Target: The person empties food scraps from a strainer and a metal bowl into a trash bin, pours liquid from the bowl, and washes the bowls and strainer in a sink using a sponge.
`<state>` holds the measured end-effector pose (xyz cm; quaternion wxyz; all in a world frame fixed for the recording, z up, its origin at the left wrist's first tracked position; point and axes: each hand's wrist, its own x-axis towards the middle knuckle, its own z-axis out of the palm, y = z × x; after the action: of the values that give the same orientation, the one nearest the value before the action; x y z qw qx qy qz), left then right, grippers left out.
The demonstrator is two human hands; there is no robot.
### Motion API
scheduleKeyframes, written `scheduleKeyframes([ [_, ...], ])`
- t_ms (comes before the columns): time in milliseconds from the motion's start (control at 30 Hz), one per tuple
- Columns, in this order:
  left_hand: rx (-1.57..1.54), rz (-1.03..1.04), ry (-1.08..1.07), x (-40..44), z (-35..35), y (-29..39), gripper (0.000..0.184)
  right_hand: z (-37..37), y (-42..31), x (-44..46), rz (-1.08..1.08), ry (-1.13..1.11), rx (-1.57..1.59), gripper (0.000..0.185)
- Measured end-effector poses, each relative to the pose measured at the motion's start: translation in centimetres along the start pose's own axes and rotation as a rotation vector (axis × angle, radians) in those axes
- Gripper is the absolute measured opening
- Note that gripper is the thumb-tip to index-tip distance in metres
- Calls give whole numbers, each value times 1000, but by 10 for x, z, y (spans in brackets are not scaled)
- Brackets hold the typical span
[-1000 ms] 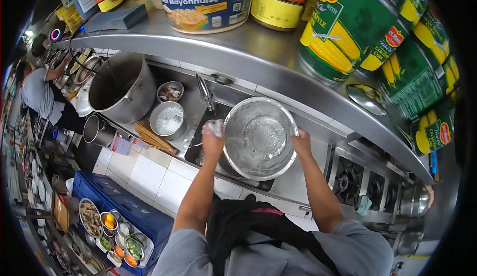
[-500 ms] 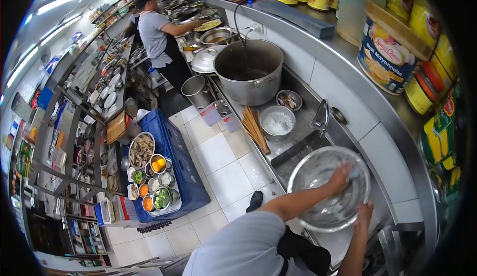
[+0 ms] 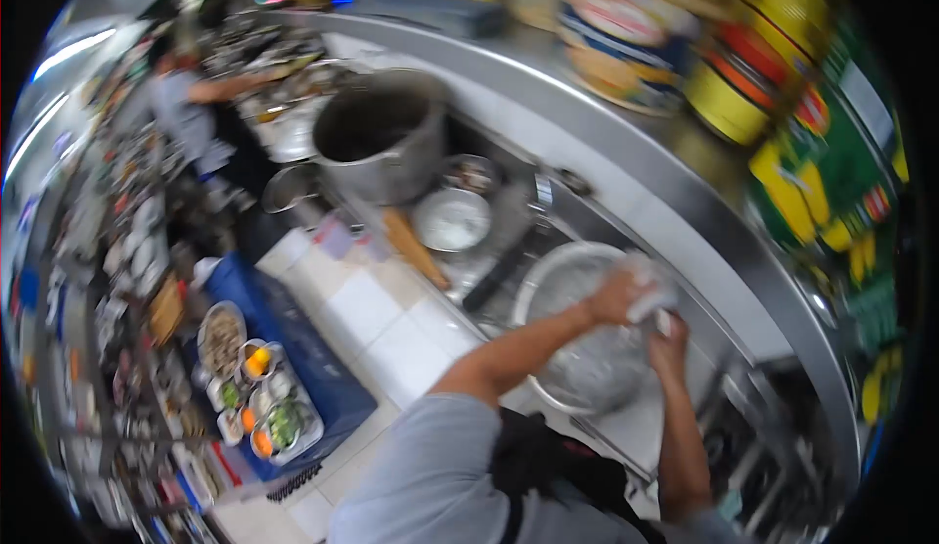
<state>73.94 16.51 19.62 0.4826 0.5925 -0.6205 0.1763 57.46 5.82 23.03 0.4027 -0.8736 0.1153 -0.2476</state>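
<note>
A large metal mixing bowl (image 3: 577,387) stands at the sink, its inside wet and greyish. My left hand (image 3: 614,294) is closed at its far right rim, on a white, soft, cloth-like thing (image 3: 651,299); blur hides its exact kind. Close beside it, my right hand (image 3: 668,346) is closed at the bowl's right rim, a white patch at its fingertips. Whether it grips the rim or part of the white thing, I cannot tell.
Behind the bowl are a faucet (image 3: 541,197), a smaller bowl with white contents (image 3: 452,219) and a big stockpot (image 3: 381,143). A shelf of tins and tubs (image 3: 626,45) runs above. Food bowls stand on a blue chest (image 3: 333,387). Another person (image 3: 196,123) works further back.
My view has swung, shifting the scene left and blurring it. My left hand has moved from inside the bowl to its rim, close to my right hand, which has shifted up along the rim.
</note>
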Motion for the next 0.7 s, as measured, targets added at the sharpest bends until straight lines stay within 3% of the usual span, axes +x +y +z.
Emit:
scheduleKeyframes([
  [33, -12, -94, -60, -17, 13, -27, 54, -3, -15, -4, 1, 35, -54, 28],
  [67, 155, -365, -76, -29, 9, -43, 54, -8, -18, -6, 19, 4, -60, 30],
  [100, 243, -394, -62, 4, -39, -34, 48, -10, -17, -10, 39, 64, -13, 29],
  [133, 319, -838, -22, -5, -37, -63, 40, -12, -18, -14, 47, 121, 43, 29],
  [167, 390, -933, 41, -1, -47, -61, 40, -13, -22, -13, 44, 120, -9, 28],
  [267, 441, -645, 155, 12, -23, -50, 40, -13, -1, 10, 189, 69, -88, 23],
  [333, 442, -224, 266, 29, 6, -19, 39, -8, 11, 33, 174, -123, -189, 17],
  [400, 336, -41, 269, 39, 3, -13, 42, 4, 11, 29, 63, -27, -182, 16],
  [467, 262, -568, 74, 7, -3, -51, 42, 1, 5, 15, -49, 65, -168, 15],
  [500, 222, -826, 3, -7, -15, -68, 40, -10, 0, 5, 43, 27, -142, 15],
  [600, 354, -746, 9, -1, -10, -48, 37, -17, 6, 13, 243, -38, -96, 15],
  [633, 319, -695, -85, 11, -2, -30, 36, -15, 10, 16, 360, -70, -73, 15],
  [700, 211, -450, 0, 21, 31, -7, 34, -15, 12, 32, 429, -105, -41, 17],
])
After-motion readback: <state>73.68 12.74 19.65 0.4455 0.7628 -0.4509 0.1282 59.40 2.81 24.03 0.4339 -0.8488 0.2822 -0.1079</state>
